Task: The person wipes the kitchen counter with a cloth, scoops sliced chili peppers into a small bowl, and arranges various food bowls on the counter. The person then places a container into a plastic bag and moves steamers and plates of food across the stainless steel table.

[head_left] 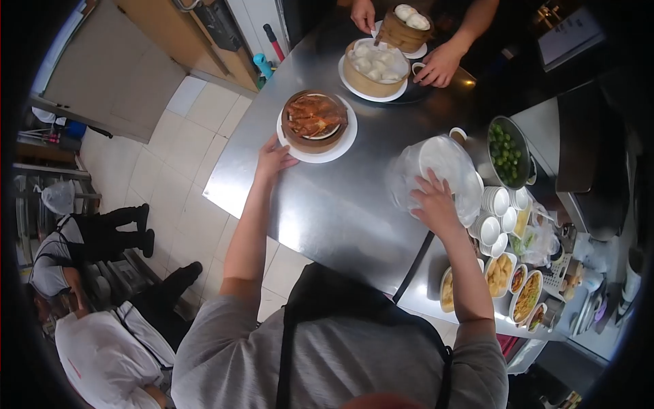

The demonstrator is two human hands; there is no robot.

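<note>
My left hand (274, 159) is at the near edge of a white plate (349, 140), its fingers closed on the rim. On that plate sits a round bamboo steamer (315, 144) holding glossy reddish-brown food (315, 114). Over a clear plastic bag (402, 178) with round white sheets or plates (439, 151) inside, my right hand (436, 204) lies with its fingers spread. I cannot tell which of the two the white discs are.
Across the steel table (327, 211), another person's hands (441, 65) are beside a steamer of dumplings (376, 68) and a steamer of white buns (409, 24). At right stand a pot of green vegetables (507, 151), stacked white cups (488, 228) and food dishes (526, 298).
</note>
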